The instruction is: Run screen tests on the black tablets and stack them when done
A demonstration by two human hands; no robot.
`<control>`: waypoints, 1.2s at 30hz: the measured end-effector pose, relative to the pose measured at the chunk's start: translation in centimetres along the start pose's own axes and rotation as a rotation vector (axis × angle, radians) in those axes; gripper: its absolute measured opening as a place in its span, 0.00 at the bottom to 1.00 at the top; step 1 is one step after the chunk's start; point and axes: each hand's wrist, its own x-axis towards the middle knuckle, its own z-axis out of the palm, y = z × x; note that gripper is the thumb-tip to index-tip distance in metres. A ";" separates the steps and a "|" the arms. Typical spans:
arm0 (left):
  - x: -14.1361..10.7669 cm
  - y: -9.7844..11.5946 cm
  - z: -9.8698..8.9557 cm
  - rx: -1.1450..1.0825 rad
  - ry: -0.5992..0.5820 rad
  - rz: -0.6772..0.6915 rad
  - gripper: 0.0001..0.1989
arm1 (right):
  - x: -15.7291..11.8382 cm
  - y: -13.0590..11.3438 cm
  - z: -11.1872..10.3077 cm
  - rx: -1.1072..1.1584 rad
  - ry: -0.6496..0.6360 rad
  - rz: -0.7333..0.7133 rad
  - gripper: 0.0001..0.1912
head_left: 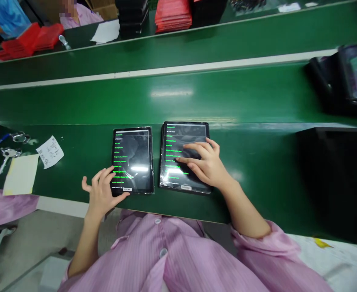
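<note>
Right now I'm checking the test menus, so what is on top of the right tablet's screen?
The right hand lies flat on the right tablet, fingertips on the green menu lines. Clear film wraps the tablet. The menu text beneath the palm is hidden.

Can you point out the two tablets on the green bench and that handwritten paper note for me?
Left tablet [136, 156], head view: on its dark screen, right of the green text.
Right tablet [183, 136], head view: on the upper screen, above the fingers.
Note [50, 151], head view: middle of the white slip.
</note>
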 end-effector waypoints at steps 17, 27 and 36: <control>1.3 -1.1 1.1 -0.399 -0.187 -0.187 0.38 | -0.5 0.9 -0.3 0.043 0.262 0.251 0.34; 1.7 -1.0 1.2 -0.259 -0.219 -0.178 0.41 | -0.3 0.6 0.2 0.009 0.055 0.114 0.27; 11.4 -4.6 1.2 -0.295 -0.151 0.088 0.35 | 0.9 4.2 0.7 0.104 0.413 0.378 0.32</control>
